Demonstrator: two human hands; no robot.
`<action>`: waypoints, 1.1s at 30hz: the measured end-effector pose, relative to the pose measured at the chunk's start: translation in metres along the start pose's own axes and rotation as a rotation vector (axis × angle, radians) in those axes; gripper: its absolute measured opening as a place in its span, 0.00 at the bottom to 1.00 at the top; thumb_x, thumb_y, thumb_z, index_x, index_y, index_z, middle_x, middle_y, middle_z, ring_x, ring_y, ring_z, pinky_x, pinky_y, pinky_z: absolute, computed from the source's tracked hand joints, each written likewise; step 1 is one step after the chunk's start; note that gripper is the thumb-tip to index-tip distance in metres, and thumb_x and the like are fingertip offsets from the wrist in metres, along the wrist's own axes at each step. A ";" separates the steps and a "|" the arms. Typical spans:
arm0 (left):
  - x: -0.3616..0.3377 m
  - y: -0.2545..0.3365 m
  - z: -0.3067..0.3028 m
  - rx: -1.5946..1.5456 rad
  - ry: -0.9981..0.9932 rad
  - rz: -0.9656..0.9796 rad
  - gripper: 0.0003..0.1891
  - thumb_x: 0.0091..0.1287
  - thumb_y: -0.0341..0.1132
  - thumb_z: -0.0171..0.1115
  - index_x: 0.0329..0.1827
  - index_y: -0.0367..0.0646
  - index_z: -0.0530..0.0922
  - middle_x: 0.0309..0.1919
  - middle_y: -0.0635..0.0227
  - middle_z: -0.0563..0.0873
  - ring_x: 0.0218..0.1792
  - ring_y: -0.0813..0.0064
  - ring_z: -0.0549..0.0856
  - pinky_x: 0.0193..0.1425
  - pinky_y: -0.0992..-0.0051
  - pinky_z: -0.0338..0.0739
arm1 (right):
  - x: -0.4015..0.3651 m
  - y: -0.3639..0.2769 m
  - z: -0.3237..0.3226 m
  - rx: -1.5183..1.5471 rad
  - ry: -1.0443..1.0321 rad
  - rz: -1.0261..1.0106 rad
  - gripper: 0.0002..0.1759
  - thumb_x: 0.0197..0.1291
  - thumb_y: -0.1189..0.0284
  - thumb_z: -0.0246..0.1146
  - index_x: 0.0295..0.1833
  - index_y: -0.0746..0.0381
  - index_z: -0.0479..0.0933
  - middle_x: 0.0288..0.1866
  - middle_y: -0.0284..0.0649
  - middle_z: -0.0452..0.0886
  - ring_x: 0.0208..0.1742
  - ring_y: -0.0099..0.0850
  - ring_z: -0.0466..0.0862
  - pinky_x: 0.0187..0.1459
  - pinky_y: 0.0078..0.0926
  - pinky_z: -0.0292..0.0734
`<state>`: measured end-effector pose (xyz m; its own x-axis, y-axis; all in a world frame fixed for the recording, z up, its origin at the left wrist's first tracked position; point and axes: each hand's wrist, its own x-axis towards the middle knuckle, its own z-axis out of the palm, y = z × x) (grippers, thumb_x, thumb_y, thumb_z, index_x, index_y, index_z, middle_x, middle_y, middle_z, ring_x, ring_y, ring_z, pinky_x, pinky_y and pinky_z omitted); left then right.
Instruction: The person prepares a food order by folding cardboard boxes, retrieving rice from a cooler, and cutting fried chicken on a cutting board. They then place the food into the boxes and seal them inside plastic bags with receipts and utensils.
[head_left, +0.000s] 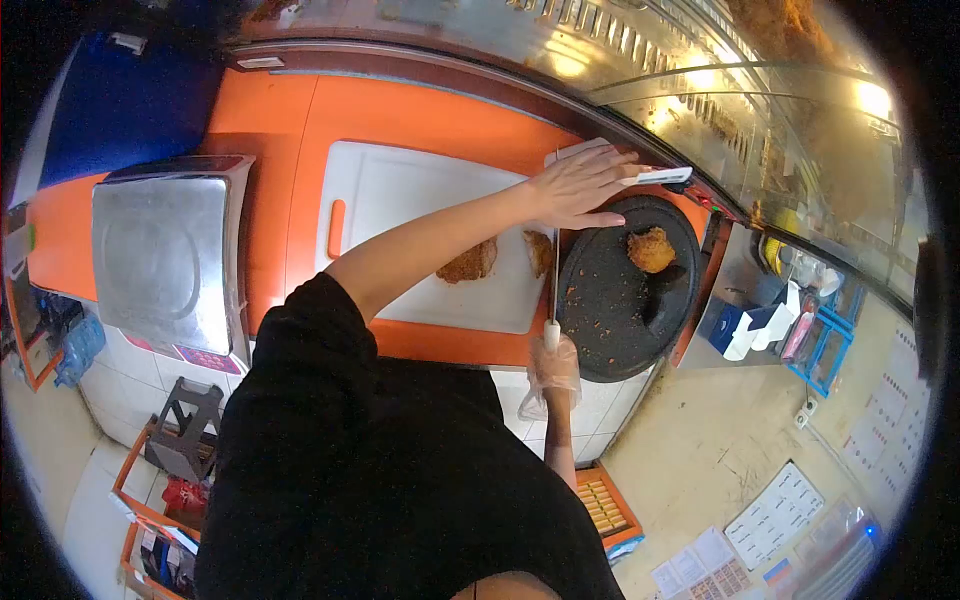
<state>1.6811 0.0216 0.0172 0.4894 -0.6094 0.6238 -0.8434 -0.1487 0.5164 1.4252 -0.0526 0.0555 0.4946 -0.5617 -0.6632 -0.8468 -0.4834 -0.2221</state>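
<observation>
My right hand (553,372), in a clear plastic glove, is wrapped round the white handle of a knife (556,265). The long blade points away from me along the right end of a white cutting board (395,175). On the board lie a browned fried piece (468,264) and a smaller piece (540,252) beside the blade. My bare left hand (582,188) reaches across the board, fingers stretched out, over the far end of the knife. A white strip (664,176) lies by its fingertips. Below it, a dark stone mortar (610,310) holds a fried piece (651,250) and crumbs.
A metal-topped scale or box (170,240) stands left on the orange counter (265,200). A glass display case (740,110) borders the far side. To the right are a blue rack (828,345) and small boxes. A grey stool (187,430) stands lower left.
</observation>
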 end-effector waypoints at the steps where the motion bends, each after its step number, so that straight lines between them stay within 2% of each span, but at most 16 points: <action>1: -0.001 -0.001 0.003 0.017 -0.005 -0.024 0.36 0.68 0.58 0.44 0.68 0.37 0.58 0.68 0.56 0.62 0.69 0.58 0.62 0.73 0.60 0.51 | 0.003 0.004 0.002 -0.002 0.002 0.000 0.16 0.52 0.61 0.61 0.32 0.65 0.77 0.23 0.46 0.78 0.26 0.34 0.81 0.30 0.36 0.72; 3: -0.006 -0.007 0.010 0.029 -0.012 -0.043 0.36 0.68 0.58 0.44 0.68 0.36 0.59 0.68 0.55 0.63 0.69 0.58 0.62 0.74 0.60 0.50 | 0.005 0.006 0.007 -0.089 0.106 -0.101 0.17 0.52 0.60 0.62 0.31 0.65 0.77 0.23 0.46 0.79 0.25 0.34 0.81 0.29 0.37 0.72; 7: -0.019 -0.019 0.029 0.048 -0.038 -0.042 0.35 0.69 0.57 0.43 0.66 0.34 0.61 0.64 0.49 0.67 0.67 0.54 0.63 0.73 0.59 0.50 | -0.002 -0.010 0.007 -0.043 0.086 -0.047 0.17 0.53 0.60 0.62 0.30 0.65 0.76 0.22 0.44 0.78 0.23 0.33 0.79 0.28 0.37 0.72; 9: -0.009 -0.013 0.022 0.063 -0.061 -0.034 0.35 0.69 0.57 0.43 0.66 0.34 0.61 0.63 0.50 0.68 0.68 0.55 0.63 0.73 0.59 0.51 | 0.018 0.019 0.019 0.118 -0.167 0.075 0.16 0.54 0.61 0.61 0.29 0.64 0.74 0.20 0.41 0.76 0.22 0.34 0.79 0.27 0.38 0.72; 13: -0.019 -0.008 0.010 -0.029 -0.175 0.056 0.34 0.69 0.56 0.44 0.66 0.34 0.60 0.65 0.48 0.65 0.68 0.56 0.63 0.73 0.58 0.51 | 0.019 0.068 0.064 0.466 -0.257 0.052 0.14 0.55 0.62 0.60 0.28 0.62 0.73 0.20 0.37 0.74 0.21 0.34 0.78 0.27 0.39 0.71; 15: -0.034 -0.008 -0.002 -0.002 -0.192 0.022 0.34 0.70 0.55 0.44 0.66 0.34 0.60 0.65 0.49 0.64 0.69 0.57 0.61 0.73 0.58 0.50 | -0.005 0.022 0.038 0.176 -0.243 -0.219 0.19 0.53 0.58 0.60 0.28 0.67 0.75 0.19 0.40 0.76 0.22 0.31 0.78 0.26 0.37 0.71; 16: -0.038 -0.009 -0.008 0.028 -0.201 -0.012 0.33 0.70 0.55 0.43 0.66 0.34 0.60 0.65 0.49 0.64 0.70 0.58 0.60 0.74 0.59 0.49 | -0.022 -0.019 0.012 -0.005 -0.260 -0.030 0.19 0.54 0.58 0.61 0.30 0.67 0.76 0.21 0.43 0.78 0.23 0.35 0.80 0.27 0.37 0.72; 17: -0.038 -0.005 -0.013 0.054 -0.210 -0.047 0.33 0.70 0.55 0.43 0.66 0.34 0.60 0.66 0.49 0.63 0.71 0.58 0.58 0.74 0.59 0.48 | -0.013 -0.001 0.013 0.003 -0.260 -0.029 0.19 0.54 0.58 0.61 0.30 0.67 0.76 0.21 0.43 0.78 0.23 0.35 0.80 0.27 0.37 0.72; 19: -0.019 0.005 -0.027 0.041 -0.211 -0.009 0.32 0.70 0.54 0.43 0.66 0.34 0.60 0.66 0.49 0.63 0.71 0.58 0.58 0.74 0.59 0.47 | 0.005 0.051 0.020 -0.210 -0.175 -0.489 0.18 0.53 0.59 0.62 0.32 0.66 0.78 0.23 0.48 0.80 0.25 0.41 0.81 0.30 0.38 0.74; 20: -0.009 0.010 -0.031 0.033 -0.198 0.021 0.32 0.70 0.54 0.43 0.65 0.34 0.61 0.65 0.49 0.63 0.71 0.58 0.57 0.75 0.60 0.46 | -0.016 0.007 -0.010 -0.033 -0.175 -0.135 0.18 0.53 0.59 0.61 0.34 0.66 0.79 0.26 0.52 0.81 0.29 0.46 0.83 0.33 0.39 0.75; 23: 0.009 0.009 -0.020 0.004 -0.140 0.113 0.31 0.71 0.53 0.43 0.65 0.34 0.61 0.65 0.49 0.63 0.70 0.57 0.58 0.74 0.59 0.47 | -0.008 -0.004 -0.018 0.094 -0.065 -0.136 0.18 0.53 0.59 0.62 0.33 0.66 0.79 0.28 0.52 0.81 0.32 0.45 0.84 0.35 0.39 0.75; 25: -0.003 -0.001 0.001 0.009 -0.162 0.090 0.31 0.70 0.53 0.43 0.65 0.34 0.62 0.66 0.50 0.63 0.70 0.58 0.58 0.74 0.58 0.48 | 0.004 -0.003 -0.008 0.085 -0.074 -0.095 0.16 0.53 0.62 0.62 0.35 0.65 0.78 0.28 0.51 0.81 0.30 0.41 0.82 0.33 0.38 0.73; 27: -0.013 -0.004 0.006 0.013 -0.190 0.065 0.31 0.70 0.53 0.44 0.64 0.35 0.62 0.66 0.51 0.63 0.70 0.58 0.59 0.74 0.58 0.49 | 0.015 0.004 0.005 0.004 -0.171 -0.171 0.17 0.53 0.61 0.61 0.35 0.66 0.78 0.27 0.52 0.80 0.29 0.40 0.82 0.33 0.38 0.73; 29: -0.025 0.000 -0.005 -0.017 -0.302 0.049 0.31 0.70 0.53 0.46 0.64 0.35 0.63 0.66 0.51 0.63 0.70 0.58 0.59 0.73 0.57 0.50 | 0.004 -0.005 0.008 -0.043 -0.169 -0.229 0.16 0.52 0.61 0.62 0.32 0.65 0.78 0.24 0.48 0.80 0.26 0.40 0.81 0.31 0.38 0.74; 31: -0.028 0.004 -0.020 0.002 -0.285 0.055 0.31 0.69 0.53 0.46 0.64 0.35 0.63 0.66 0.51 0.63 0.70 0.58 0.59 0.74 0.57 0.49 | -0.018 -0.019 0.000 0.187 -0.312 -0.124 0.15 0.52 0.61 0.62 0.29 0.64 0.77 0.21 0.45 0.78 0.23 0.36 0.80 0.28 0.38 0.73; 33: -0.028 0.006 -0.032 0.014 -0.274 0.062 0.31 0.69 0.53 0.47 0.64 0.35 0.63 0.67 0.51 0.63 0.70 0.58 0.59 0.74 0.57 0.49 | -0.024 -0.020 0.005 0.126 -0.222 -0.146 0.15 0.53 0.61 0.60 0.28 0.63 0.76 0.20 0.42 0.77 0.22 0.34 0.80 0.26 0.37 0.72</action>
<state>1.6691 0.0629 0.0216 0.3599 -0.8050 0.4716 -0.8740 -0.1141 0.4723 1.4289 -0.0260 0.0726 0.5696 -0.3253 -0.7548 -0.7946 -0.4527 -0.4045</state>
